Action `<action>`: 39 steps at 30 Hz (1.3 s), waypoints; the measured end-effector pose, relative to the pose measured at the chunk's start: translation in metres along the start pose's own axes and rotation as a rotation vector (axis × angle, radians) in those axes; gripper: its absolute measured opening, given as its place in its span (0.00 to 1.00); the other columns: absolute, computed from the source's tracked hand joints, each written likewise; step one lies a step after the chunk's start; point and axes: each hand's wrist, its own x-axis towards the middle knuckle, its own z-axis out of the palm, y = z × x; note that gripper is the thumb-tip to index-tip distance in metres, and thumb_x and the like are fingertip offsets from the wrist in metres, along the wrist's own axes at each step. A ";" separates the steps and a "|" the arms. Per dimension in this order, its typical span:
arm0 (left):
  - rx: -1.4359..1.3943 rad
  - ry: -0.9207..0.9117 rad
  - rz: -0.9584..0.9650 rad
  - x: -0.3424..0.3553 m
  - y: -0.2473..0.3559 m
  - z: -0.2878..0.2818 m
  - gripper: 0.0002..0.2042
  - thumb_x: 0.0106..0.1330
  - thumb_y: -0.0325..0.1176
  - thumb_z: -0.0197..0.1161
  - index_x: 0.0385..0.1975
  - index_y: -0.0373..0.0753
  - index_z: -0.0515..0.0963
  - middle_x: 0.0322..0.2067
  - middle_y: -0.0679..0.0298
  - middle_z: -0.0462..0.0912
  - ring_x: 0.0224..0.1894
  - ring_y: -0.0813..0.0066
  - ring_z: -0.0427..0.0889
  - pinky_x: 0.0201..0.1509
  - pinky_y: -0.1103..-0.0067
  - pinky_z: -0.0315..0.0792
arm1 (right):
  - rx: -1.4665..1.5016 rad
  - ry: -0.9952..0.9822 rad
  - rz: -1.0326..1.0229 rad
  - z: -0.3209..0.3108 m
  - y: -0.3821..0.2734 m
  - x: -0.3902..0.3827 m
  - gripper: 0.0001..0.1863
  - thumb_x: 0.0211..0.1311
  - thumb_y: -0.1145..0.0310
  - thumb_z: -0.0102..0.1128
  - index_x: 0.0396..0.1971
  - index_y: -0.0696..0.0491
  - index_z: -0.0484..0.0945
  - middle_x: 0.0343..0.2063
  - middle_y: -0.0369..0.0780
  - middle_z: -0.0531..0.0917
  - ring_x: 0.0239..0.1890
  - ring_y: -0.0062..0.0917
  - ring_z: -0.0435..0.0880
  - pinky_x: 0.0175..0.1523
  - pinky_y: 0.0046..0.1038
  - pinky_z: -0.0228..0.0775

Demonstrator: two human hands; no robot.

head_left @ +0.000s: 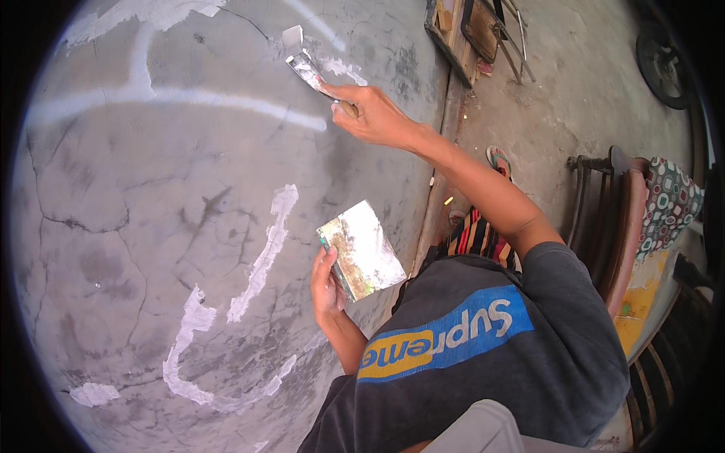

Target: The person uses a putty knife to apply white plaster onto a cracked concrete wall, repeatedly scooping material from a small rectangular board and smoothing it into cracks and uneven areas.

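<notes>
My right hand [368,115] grips a putty knife [306,72] by its handle and reaches out to the cracked grey wall [181,166]. White paste coats the blade, which lies at the wall beside a small fresh white patch [293,36]. Lower down, my left hand [326,281] holds a flat rectangular board [366,249] by its edge, in front of my body. A thick layer of white filler covers much of that board, with brownish smears along the side near my fingers. Whether the blade's edge touches the wall, I cannot tell.
Strips of white filler [264,257] follow cracks across the wall. On the concrete floor [551,90] stand a wooden chair [619,219] with a patterned cloth [668,208], a black wheel [664,64] and framed wooden boards [453,34] near the wall's foot.
</notes>
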 end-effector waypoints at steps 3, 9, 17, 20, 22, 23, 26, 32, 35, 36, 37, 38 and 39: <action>0.023 -0.006 -0.002 0.001 0.004 0.009 0.19 0.68 0.33 0.52 0.54 0.27 0.67 0.47 0.55 0.78 0.47 0.72 0.79 0.51 0.77 0.72 | -0.118 -0.250 0.143 -0.047 -0.024 0.005 0.25 0.60 0.73 0.47 0.59 0.50 0.71 0.13 0.35 0.66 0.14 0.15 0.62 0.22 0.23 0.60; 0.080 -0.068 -0.020 0.003 0.005 0.020 0.20 0.66 0.36 0.53 0.53 0.28 0.69 0.47 0.56 0.77 0.50 0.70 0.75 0.55 0.75 0.67 | 0.094 -0.192 0.367 -0.075 -0.032 0.052 0.25 0.60 0.71 0.47 0.59 0.52 0.70 0.20 0.35 0.74 0.13 0.15 0.70 0.15 0.21 0.62; -0.031 -0.024 -0.005 -0.004 0.002 -0.005 0.19 0.68 0.32 0.51 0.55 0.28 0.67 0.48 0.56 0.77 0.49 0.72 0.78 0.53 0.78 0.71 | 0.274 -0.237 0.401 -0.046 -0.074 0.033 0.26 0.61 0.72 0.44 0.61 0.57 0.65 0.20 0.34 0.72 0.13 0.17 0.74 0.15 0.21 0.65; -0.040 -0.037 -0.006 -0.004 0.003 -0.005 0.19 0.68 0.33 0.51 0.55 0.28 0.67 0.48 0.57 0.78 0.48 0.73 0.78 0.53 0.78 0.71 | 0.355 -0.064 0.393 -0.025 -0.079 0.040 0.27 0.62 0.72 0.44 0.63 0.58 0.62 0.21 0.34 0.72 0.14 0.18 0.75 0.18 0.23 0.68; -0.033 -0.061 0.006 -0.004 0.002 -0.009 0.19 0.68 0.33 0.52 0.55 0.28 0.67 0.47 0.57 0.78 0.48 0.73 0.78 0.53 0.79 0.71 | 0.367 0.000 0.365 -0.007 -0.085 0.046 0.28 0.62 0.72 0.44 0.63 0.61 0.60 0.20 0.35 0.73 0.14 0.19 0.75 0.20 0.24 0.69; -0.031 -0.056 0.007 -0.003 0.000 -0.010 0.19 0.68 0.33 0.52 0.55 0.28 0.67 0.47 0.57 0.78 0.47 0.73 0.78 0.53 0.79 0.70 | 0.344 0.012 0.348 -0.001 -0.089 0.047 0.28 0.62 0.72 0.44 0.63 0.63 0.59 0.19 0.36 0.73 0.14 0.20 0.74 0.21 0.25 0.69; -0.021 -0.019 0.006 -0.003 -0.003 -0.009 0.20 0.68 0.34 0.53 0.54 0.27 0.67 0.47 0.57 0.78 0.47 0.73 0.78 0.52 0.79 0.70 | 0.157 0.040 0.245 0.023 -0.099 0.052 0.28 0.62 0.72 0.46 0.61 0.68 0.58 0.16 0.39 0.72 0.14 0.23 0.73 0.24 0.28 0.69; -0.039 -0.043 -0.046 0.002 -0.006 -0.015 0.20 0.68 0.34 0.53 0.54 0.27 0.67 0.48 0.56 0.77 0.47 0.73 0.78 0.52 0.79 0.70 | 0.020 -0.143 0.188 0.018 -0.114 0.037 0.27 0.61 0.71 0.47 0.58 0.71 0.62 0.15 0.40 0.73 0.13 0.22 0.74 0.23 0.26 0.68; -0.044 -0.095 -0.035 0.010 -0.002 -0.018 0.19 0.68 0.34 0.52 0.54 0.28 0.67 0.48 0.57 0.77 0.47 0.73 0.78 0.52 0.79 0.71 | 0.148 -0.198 0.250 -0.021 -0.100 0.038 0.27 0.60 0.70 0.49 0.58 0.69 0.63 0.18 0.38 0.75 0.14 0.21 0.77 0.20 0.23 0.69; -0.053 -0.118 -0.029 0.010 0.002 -0.013 0.19 0.68 0.33 0.52 0.54 0.28 0.67 0.48 0.57 0.77 0.48 0.73 0.78 0.52 0.79 0.71 | 0.163 -0.146 0.273 -0.034 -0.098 0.042 0.28 0.60 0.70 0.50 0.58 0.68 0.63 0.19 0.37 0.75 0.14 0.21 0.77 0.20 0.23 0.69; -0.063 -0.137 -0.023 0.010 0.004 -0.011 0.19 0.69 0.33 0.51 0.55 0.28 0.67 0.48 0.57 0.77 0.48 0.74 0.78 0.52 0.79 0.71 | 0.179 -0.098 0.296 -0.040 -0.095 0.047 0.28 0.60 0.70 0.50 0.59 0.67 0.64 0.20 0.37 0.76 0.14 0.21 0.78 0.19 0.22 0.69; -0.056 -0.145 -0.027 0.010 0.004 -0.011 0.18 0.69 0.33 0.51 0.55 0.28 0.67 0.48 0.57 0.77 0.48 0.74 0.78 0.52 0.79 0.70 | 0.177 -0.089 0.303 -0.042 -0.088 0.054 0.28 0.60 0.70 0.50 0.59 0.67 0.63 0.20 0.37 0.76 0.14 0.21 0.78 0.19 0.22 0.69; -0.046 -0.157 -0.029 0.013 0.003 -0.013 0.18 0.69 0.32 0.51 0.55 0.28 0.67 0.48 0.57 0.77 0.48 0.74 0.78 0.52 0.79 0.70 | 0.175 -0.078 0.307 -0.040 -0.078 0.060 0.28 0.60 0.70 0.50 0.59 0.66 0.63 0.21 0.37 0.76 0.14 0.21 0.78 0.19 0.22 0.69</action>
